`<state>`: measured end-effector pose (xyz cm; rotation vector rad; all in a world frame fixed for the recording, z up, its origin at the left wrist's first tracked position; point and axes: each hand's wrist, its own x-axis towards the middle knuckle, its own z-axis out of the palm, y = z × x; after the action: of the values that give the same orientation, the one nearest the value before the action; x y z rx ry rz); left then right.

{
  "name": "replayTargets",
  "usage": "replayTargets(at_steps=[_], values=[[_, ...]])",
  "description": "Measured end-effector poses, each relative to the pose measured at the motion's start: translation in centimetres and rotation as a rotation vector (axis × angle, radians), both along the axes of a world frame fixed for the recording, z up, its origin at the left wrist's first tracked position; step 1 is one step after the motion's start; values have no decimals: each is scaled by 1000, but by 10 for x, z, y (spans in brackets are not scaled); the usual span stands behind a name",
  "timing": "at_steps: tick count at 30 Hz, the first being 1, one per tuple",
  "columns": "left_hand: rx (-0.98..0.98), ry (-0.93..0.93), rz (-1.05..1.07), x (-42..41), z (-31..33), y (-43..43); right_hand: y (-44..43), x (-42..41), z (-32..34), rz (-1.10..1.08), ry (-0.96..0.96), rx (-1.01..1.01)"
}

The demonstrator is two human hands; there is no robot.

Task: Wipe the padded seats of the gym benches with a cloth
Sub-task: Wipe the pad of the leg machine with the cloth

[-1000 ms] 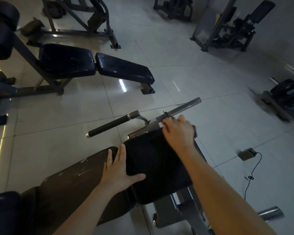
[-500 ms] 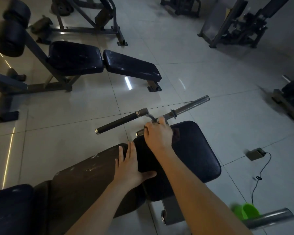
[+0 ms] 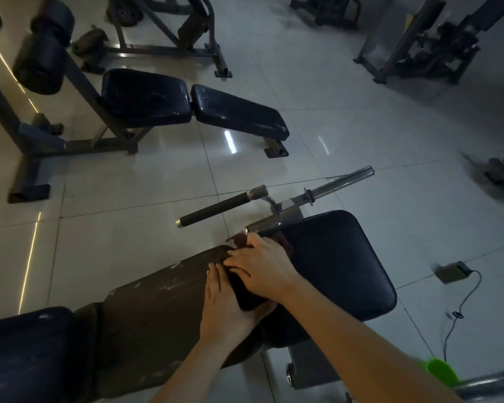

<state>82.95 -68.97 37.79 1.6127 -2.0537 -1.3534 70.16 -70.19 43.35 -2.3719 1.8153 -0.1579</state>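
A black padded seat (image 3: 338, 266) of the near bench lies below me, with a worn brown back pad (image 3: 157, 315) to its left. My right hand (image 3: 262, 266) presses a dark reddish cloth (image 3: 284, 241) onto the seat's left edge, most of the cloth hidden under the palm. My left hand (image 3: 227, 303) rests flat across the gap between the two pads, fingers spread, thumb on the seat. The right hand lies partly over the left hand's fingers.
A second black bench (image 3: 192, 107) stands on the tiled floor ahead. A bar with a black grip (image 3: 218, 206) and a chrome sleeve (image 3: 338, 184) juts out beyond the seat. A small box with a cable (image 3: 453, 271) lies at right, something green (image 3: 440, 370) at lower right.
My right hand has slid with the cloth from the seat's far right corner leftward and nearer, down to the left edge. My left hand stayed put at the gap.
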Motion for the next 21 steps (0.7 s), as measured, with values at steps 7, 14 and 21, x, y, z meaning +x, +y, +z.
replayTargets(at_steps=[7, 14, 21], values=[[147, 24, -49, 0, 11, -11, -33, -75, -1, -569, -14, -157], [188, -18, -30, -5, 10, -14, 6, -5, -3, -236, -96, -49], [201, -8, -30, -3, 11, -16, -15, -42, -8, -107, 124, -132]])
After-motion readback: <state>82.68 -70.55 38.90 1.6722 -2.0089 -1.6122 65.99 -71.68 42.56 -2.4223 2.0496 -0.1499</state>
